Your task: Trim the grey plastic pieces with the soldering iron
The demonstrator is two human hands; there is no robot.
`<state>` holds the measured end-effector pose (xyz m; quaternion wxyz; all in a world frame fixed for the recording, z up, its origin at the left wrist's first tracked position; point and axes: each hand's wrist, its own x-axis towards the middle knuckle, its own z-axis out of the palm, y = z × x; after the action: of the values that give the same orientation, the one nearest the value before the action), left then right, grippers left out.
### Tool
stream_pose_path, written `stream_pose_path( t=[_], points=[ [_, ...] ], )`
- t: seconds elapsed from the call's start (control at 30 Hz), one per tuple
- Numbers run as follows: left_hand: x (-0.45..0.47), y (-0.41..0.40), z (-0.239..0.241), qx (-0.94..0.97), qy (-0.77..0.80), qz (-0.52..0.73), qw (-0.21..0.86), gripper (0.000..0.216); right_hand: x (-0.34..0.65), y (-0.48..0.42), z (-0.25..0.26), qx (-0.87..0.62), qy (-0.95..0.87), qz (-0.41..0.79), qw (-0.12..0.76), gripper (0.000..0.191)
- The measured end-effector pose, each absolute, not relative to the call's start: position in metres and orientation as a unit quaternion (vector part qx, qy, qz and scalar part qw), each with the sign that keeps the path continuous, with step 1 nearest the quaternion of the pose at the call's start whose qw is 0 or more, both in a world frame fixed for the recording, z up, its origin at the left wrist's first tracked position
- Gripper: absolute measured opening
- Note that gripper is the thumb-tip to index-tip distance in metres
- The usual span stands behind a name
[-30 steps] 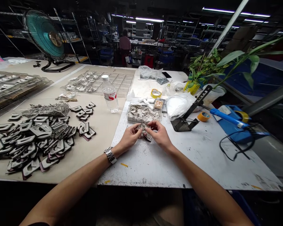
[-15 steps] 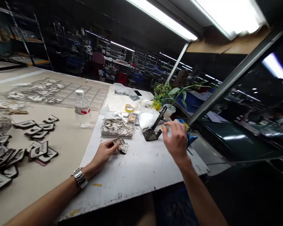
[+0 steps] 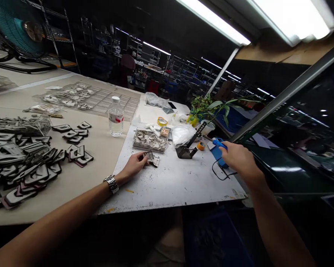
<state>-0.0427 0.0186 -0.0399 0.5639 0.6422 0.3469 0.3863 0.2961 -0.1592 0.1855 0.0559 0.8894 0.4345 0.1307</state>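
Note:
My left hand (image 3: 134,164), with a metal watch on its wrist, pinches a small flat grey-and-silver part (image 3: 152,158) against the white board (image 3: 172,181). My right hand (image 3: 237,156) is out at the board's right edge, its fingers closed round the handle of a blue soldering iron (image 3: 218,143), whose black cord (image 3: 222,171) loops beside it. A black metal stand (image 3: 189,145) stands between the two hands. Just beyond my left hand is a clear tray of small grey pieces (image 3: 149,140).
Several dark flat badge-like parts (image 3: 30,163) are heaped at the left on the beige table, near a water bottle (image 3: 116,117). Tape rolls (image 3: 161,121), a white bag (image 3: 182,133) and a potted plant (image 3: 203,109) lie behind. A green fan (image 3: 15,29) stands far left. A person stands far back.
My right hand left the small part, reached right and took hold of the blue soldering iron. My left hand keeps the part on the board. The view swung right and up.

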Motion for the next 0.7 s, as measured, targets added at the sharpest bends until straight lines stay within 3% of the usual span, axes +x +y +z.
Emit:
stream_pose_path(
  t=[0.17,0.4,0.57,0.7],
  points=[
    [-0.047,0.016,-0.045,0.642,0.355,0.378,0.565,0.052,0.284,-0.228,0.148,0.881,0.447,0.149,-0.045,0.047],
    [-0.09,0.003,-0.044,0.631,0.399,0.399,0.533,0.045,0.204,-0.224,0.018,0.744,0.579,-0.105,-0.316,0.038],
    [-0.102,0.003,-0.038,0.641,0.416,0.402,0.504,0.044,0.161,-0.163,-0.022,0.658,0.667,-0.103,-0.335,0.044],
    [-0.099,0.003,-0.037,0.648,0.426,0.398,0.49,0.041,0.157,-0.146,-0.036,0.663,0.689,-0.061,-0.286,0.052]
  ],
)
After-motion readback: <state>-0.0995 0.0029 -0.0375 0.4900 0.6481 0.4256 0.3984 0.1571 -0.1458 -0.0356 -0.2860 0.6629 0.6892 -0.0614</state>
